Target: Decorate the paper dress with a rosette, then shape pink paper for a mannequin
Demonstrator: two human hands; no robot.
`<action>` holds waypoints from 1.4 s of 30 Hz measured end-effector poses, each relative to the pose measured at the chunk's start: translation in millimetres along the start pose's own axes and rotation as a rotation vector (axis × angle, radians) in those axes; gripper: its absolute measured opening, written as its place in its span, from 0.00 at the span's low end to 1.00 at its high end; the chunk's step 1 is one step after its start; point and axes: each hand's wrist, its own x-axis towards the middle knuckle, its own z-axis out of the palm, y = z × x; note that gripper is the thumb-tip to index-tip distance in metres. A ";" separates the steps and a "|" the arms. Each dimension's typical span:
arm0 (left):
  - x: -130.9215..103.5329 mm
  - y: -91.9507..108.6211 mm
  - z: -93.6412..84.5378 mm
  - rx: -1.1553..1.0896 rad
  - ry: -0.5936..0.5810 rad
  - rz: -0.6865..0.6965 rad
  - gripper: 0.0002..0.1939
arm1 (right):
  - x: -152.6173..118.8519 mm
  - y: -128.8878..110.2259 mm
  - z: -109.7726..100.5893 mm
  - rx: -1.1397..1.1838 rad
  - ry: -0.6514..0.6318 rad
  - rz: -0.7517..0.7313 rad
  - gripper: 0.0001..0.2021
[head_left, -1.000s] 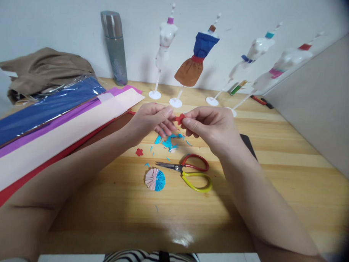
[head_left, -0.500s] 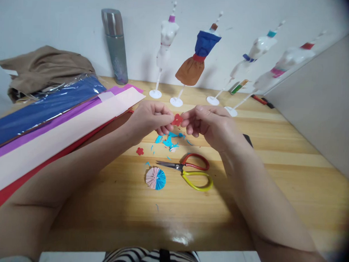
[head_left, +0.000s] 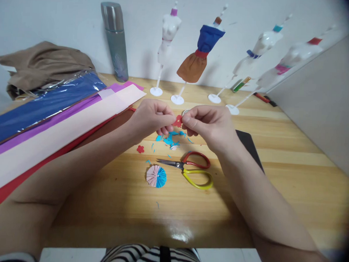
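My left hand (head_left: 156, 117) pinches the left edge of a small red paper flower (head_left: 178, 121). On the flower's other side, the fingertips of my right hand (head_left: 205, 122) are closed on its right edge. Blue paper scraps (head_left: 170, 139) lie on the table beneath my hands. Another red flower (head_left: 140, 149) rests to the left. Nearer to me are a pleated pink and blue paper disc (head_left: 156, 176) and scissors (head_left: 179, 164) with one red and one yellow handle, their blades slightly apart.
Stacked coloured sheets (head_left: 77, 120) and brown cloth (head_left: 47, 65) lie at the left. A bottle (head_left: 116, 45) and several mannequins, one in a blue top (head_left: 209, 38) and brown skirt, stand at the back. A black flat object (head_left: 250, 149) lies beside my right forearm.
My right hand has closed in on the flower, its thumb now bent against the edge. More of the black flat object shows beside my right forearm. The camera view has shifted slightly.
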 end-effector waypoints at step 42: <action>7.1 -11.3 -2.4 -0.107 -0.070 -0.069 0.18 | 2.7 9.2 -1.9 0.010 -0.088 0.068 0.19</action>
